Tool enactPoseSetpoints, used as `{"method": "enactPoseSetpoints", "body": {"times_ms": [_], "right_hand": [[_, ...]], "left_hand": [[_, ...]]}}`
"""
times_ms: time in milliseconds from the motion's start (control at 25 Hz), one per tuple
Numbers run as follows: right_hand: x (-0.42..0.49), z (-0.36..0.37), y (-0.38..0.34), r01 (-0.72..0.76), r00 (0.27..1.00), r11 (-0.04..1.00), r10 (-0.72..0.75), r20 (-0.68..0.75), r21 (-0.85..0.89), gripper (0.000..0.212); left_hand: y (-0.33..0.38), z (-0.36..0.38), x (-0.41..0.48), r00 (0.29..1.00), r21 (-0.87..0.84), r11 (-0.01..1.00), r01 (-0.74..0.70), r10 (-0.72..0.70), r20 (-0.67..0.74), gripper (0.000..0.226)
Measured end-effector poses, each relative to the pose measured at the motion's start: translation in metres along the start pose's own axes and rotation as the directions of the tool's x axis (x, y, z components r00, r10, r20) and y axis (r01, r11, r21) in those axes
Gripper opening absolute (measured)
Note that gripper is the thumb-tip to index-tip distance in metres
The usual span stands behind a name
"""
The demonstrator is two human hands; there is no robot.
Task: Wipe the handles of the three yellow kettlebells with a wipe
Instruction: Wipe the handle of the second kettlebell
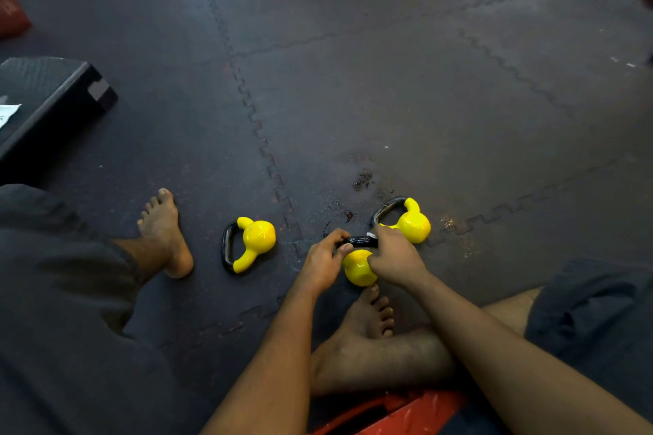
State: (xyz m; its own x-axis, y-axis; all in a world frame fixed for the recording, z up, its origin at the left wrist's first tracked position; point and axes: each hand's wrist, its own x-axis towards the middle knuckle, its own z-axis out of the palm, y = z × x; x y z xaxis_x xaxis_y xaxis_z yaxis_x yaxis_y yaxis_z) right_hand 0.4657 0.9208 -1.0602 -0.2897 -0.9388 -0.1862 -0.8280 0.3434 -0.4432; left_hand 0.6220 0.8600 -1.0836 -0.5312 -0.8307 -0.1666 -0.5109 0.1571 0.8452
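Note:
Three small yellow kettlebells with black handles lie on the dark floor mat. The left kettlebell (255, 241) lies on its side, untouched. The right kettlebell (411, 222) lies behind my right hand. Between my hands sits the middle kettlebell (357, 268). My left hand (323, 259) grips the left end of its black handle (361, 241). My right hand (395, 259) is curled round the handle's right end, with a bit of white wipe (371, 234) showing at the fingers.
My bare feet rest on the mat, one at left (166, 233), one just below the middle kettlebell (367, 321). A black step platform (53, 106) stands at far left. A red object (385, 413) lies under my legs.

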Motion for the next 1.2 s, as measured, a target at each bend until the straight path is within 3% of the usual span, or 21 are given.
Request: {"method": "enactPoseSetpoints", "body": {"times_ms": [160, 240, 400, 640, 920, 1000, 1200], "right_hand": [[-0.005, 0.006, -0.009, 0.149, 0.987, 0.983, -0.154, -0.038, -0.111, 0.035], [-0.006, 0.006, -0.001, 0.107, 0.992, 0.990, -0.112, -0.053, -0.091, 0.041], [-0.006, 0.005, 0.005, -0.159, 0.981, 0.976, 0.173, -0.089, 0.147, 0.038], [-0.002, 0.007, 0.002, -0.014, 0.988, 0.974, 0.048, -0.144, 0.225, 0.040], [-0.001, 0.005, -0.001, -0.026, 0.954, 0.978, 0.087, -0.288, 0.209, 0.029], [0.005, 0.011, 0.001, -0.031, 0.968, 0.970, 0.090, -0.234, 0.243, 0.027], [0.015, 0.001, 0.014, 0.015, 0.986, 0.990, -0.038, 0.162, 0.137, 0.010]], "left_hand": [[-0.003, 0.002, -0.001, 1.000, -0.021, 1.000, 0.004, -0.004, -0.016, 0.014], [-0.003, 0.002, 0.000, 1.000, -0.014, 1.000, -0.003, 0.002, -0.015, 0.012], [-0.003, 0.004, 0.001, 1.000, -0.004, 1.000, 0.005, -0.005, -0.022, 0.008], [-0.010, 0.002, 0.002, 0.996, -0.019, 0.998, 0.055, -0.056, -0.063, 0.008], [-0.005, 0.001, 0.002, 0.995, 0.011, 0.999, 0.042, -0.041, -0.092, 0.008], [-0.003, 0.003, 0.005, 0.995, 0.037, 0.999, 0.026, -0.022, -0.096, 0.007], [0.001, 0.014, 0.008, 0.995, 0.044, 0.999, -0.017, 0.021, -0.096, 0.007]]}}
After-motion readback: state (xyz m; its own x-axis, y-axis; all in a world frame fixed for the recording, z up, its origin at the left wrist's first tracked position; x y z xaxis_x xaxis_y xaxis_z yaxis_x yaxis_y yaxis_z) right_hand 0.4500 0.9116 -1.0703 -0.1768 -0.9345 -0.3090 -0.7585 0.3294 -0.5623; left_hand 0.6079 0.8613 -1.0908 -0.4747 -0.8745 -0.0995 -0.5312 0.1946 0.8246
